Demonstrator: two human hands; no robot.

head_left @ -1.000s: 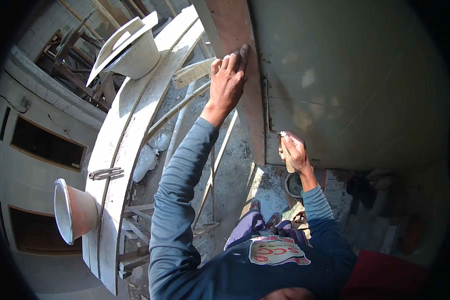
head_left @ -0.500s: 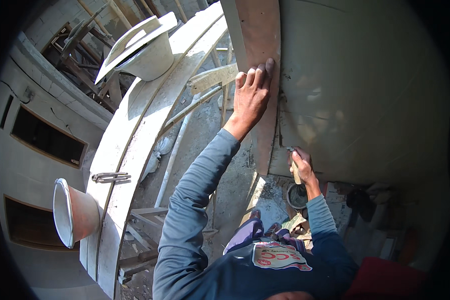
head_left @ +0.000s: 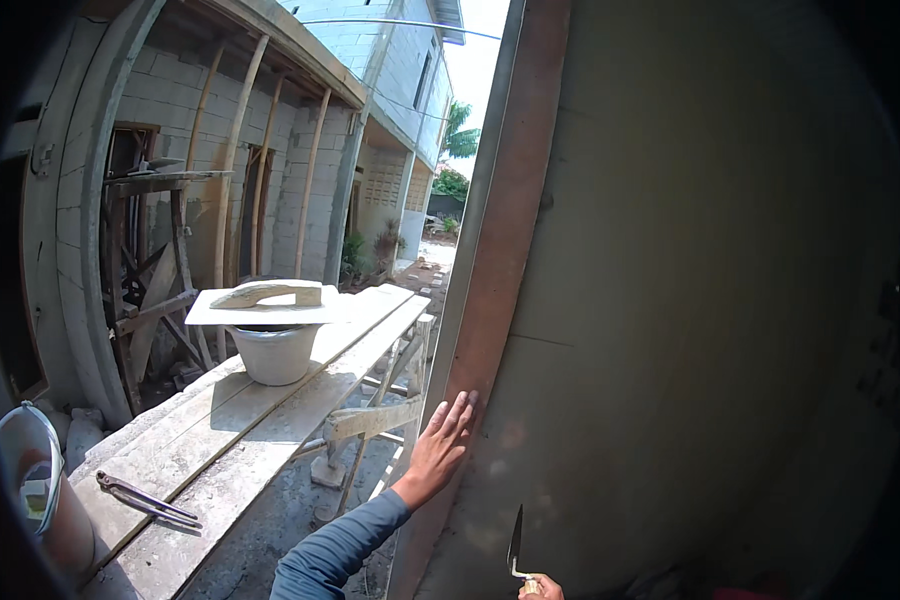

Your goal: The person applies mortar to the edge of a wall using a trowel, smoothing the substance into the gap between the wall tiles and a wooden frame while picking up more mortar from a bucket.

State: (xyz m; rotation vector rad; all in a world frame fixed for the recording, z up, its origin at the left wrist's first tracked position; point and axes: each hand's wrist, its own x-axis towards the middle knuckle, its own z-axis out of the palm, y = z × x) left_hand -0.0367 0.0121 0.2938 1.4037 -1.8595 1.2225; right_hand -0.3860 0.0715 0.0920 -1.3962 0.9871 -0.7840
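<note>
My left hand (head_left: 438,450) lies against a long reddish-brown board (head_left: 505,190), fingers stretched out on its face. The board runs upright along the edge of a grey plastered wall (head_left: 690,250). Low in the picture, my right hand (head_left: 544,589) is closed round the handle of a small pointed trowel (head_left: 515,540). Its narrow dark blade points up in front of the wall, and I cannot tell whether it touches the plaster. Most of the right hand is cut off by the lower edge.
On my left, a plank scaffold (head_left: 270,440) carries a bucket (head_left: 273,357) with a plastering float (head_left: 265,300) on top, and pincers (head_left: 148,500). Another bucket (head_left: 65,520) stands at the near left. A wooden trestle (head_left: 370,420) sits beneath the planks. Block walls with wooden props (head_left: 238,160) rise behind.
My view has swung up from the ground toward the building and sky. My left hand's fingers lie flatter on the board. The trowel's blade now shows clearly, pointing up.
</note>
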